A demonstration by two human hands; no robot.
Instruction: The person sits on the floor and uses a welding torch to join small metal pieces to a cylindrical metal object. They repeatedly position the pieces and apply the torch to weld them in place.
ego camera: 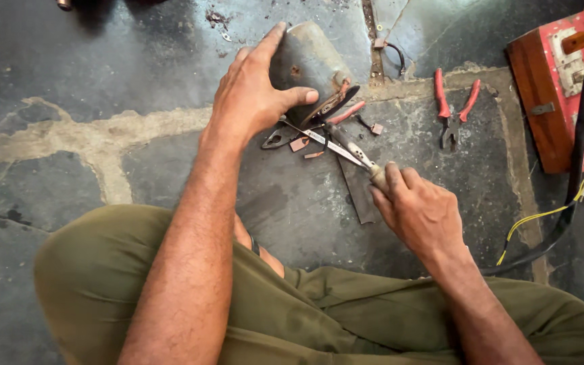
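Note:
My left hand [251, 94] grips a grey metal cylinder, a motor housing [309, 57], lying on the stone floor. Copper wire ends and strips [336, 108] stick out of its near end. My right hand [417, 209] is shut on the pale handle of a thin metal tool [336, 145], whose tip reaches the copper ends at the housing's mouth. Small copper pieces [300, 143] lie under the tool.
Red-handled pliers [455, 105] lie on the floor to the right. A red and brown wooden switch board [549, 101] sits at the far right with a black cable [579, 149] and yellow wires [542, 216]. A dark flat strip [359, 192] lies beneath my right hand. My legs are crossed below.

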